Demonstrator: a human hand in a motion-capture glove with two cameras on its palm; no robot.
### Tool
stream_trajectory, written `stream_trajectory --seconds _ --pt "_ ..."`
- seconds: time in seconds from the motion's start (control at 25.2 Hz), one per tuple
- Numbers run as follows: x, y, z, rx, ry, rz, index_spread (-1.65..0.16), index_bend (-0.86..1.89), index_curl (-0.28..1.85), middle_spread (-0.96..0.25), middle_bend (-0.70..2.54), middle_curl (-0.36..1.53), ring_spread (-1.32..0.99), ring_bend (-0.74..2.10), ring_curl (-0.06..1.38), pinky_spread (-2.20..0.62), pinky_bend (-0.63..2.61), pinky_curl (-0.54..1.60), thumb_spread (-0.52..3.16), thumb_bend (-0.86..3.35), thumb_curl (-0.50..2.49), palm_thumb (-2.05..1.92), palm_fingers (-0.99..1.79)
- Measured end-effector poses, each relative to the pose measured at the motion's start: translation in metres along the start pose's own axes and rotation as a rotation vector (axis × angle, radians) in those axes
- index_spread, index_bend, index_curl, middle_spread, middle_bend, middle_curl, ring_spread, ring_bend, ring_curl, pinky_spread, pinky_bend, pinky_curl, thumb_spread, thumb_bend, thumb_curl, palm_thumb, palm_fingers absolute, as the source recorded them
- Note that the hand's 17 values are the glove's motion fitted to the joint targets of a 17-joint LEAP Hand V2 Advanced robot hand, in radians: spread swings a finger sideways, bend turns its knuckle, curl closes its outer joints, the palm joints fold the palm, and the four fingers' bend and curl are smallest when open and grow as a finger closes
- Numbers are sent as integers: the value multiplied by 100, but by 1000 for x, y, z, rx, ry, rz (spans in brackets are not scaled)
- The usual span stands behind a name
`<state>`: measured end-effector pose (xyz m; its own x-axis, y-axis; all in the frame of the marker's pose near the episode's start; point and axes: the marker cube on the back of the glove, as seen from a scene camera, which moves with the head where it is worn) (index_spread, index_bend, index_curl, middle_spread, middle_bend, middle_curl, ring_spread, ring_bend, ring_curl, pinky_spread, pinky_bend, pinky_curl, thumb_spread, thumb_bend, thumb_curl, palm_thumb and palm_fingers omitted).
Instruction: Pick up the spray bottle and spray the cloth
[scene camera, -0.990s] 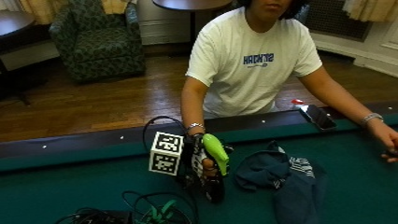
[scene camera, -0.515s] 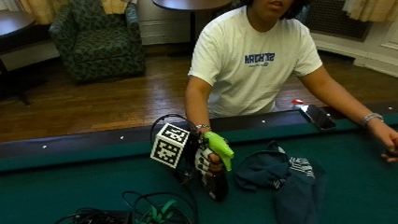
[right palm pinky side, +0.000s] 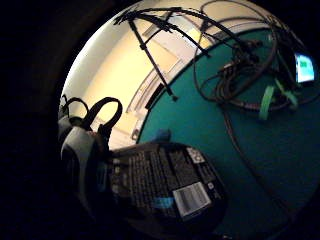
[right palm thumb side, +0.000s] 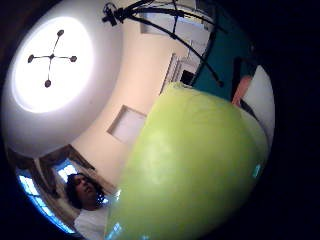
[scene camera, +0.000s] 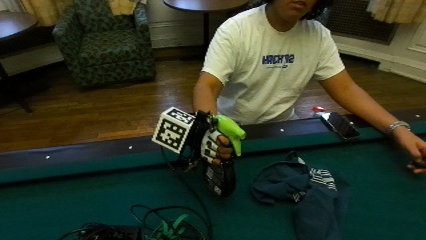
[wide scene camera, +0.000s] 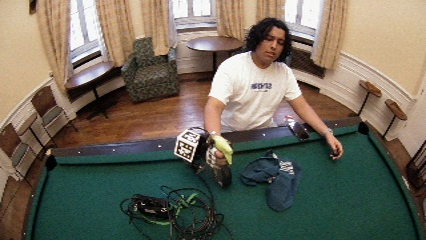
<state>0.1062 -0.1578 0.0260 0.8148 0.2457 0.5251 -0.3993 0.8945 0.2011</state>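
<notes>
- The gloved right hand (scene camera: 212, 146) has its grip clamped on the dark plastic spray bottle with a lime-green trigger head (scene camera: 223, 150), lifted off the green felt tabletop (scene camera: 100, 200).
- The crumpled dark blue cloth (scene camera: 296, 187) lies just beside it.
- Risk: the nozzle may miss the cloth and wet the felt.

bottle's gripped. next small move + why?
Probably swing the spray bottle toward the cloth and aim its green head there. The gloved right hand grips the bottle upright, with its base low over the green table, and the crumpled dark cloth lies beside it, apart. The nozzle isn't clearly aimed at the cloth yet.
</notes>
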Motion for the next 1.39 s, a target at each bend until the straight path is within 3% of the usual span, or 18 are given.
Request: stream_trajectory --seconds 0.32,0.55,0.91,1.15,1.39 --pt "-67 -15 19 -298 309 -115 -26 43 53 -21 66 57 -22 70 49 -32 39 37 32 -3 66 91 140" --pt "-83 -13 60 -621 610 -266 -26 43 55 -21 66 57 -22 72 49 -32 39 38 30 -3 69 91 140" --pt "-93 9 134 -1058 1045 -328 -26 42 56 -21 67 57 -22 74 49 -32 39 38 28 -3 73 90 139" --pt "-76 29 170 -1238 1228 -351 -26 42 57 -21 68 57 -22 74 49 -32 40 38 28 -3 74 90 139" --pt "-60 44 185 -1320 1290 -349 -26 42 58 -20 68 57 -22 74 49 -32 40 38 28 -3 76 90 139"
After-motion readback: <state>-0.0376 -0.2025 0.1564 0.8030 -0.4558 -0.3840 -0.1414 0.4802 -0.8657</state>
